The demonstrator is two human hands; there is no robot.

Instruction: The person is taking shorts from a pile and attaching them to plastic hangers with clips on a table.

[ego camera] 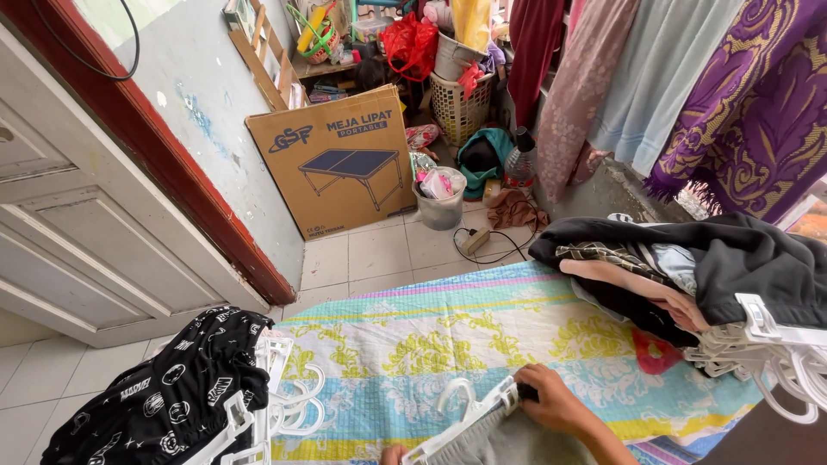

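Right hand (551,399) clamped on white hanger (465,413) over grey garment (508,439), on patterned cloth (448,336). Left hand (394,454) barely visible; grip indeterminate. Brown flat carton (340,164), blue table picture, leaned against wall.

Bare right hand (551,400) and forearm, no sleeve.

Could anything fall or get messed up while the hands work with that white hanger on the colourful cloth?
Maybe. The pile of clothes on the right is heaped high over loose white hangers, so a bump might tip it. The right hand grips the white hanger on the grey garment; its hook could snag the patterned cloth. The left hand barely shows at the bottom edge.
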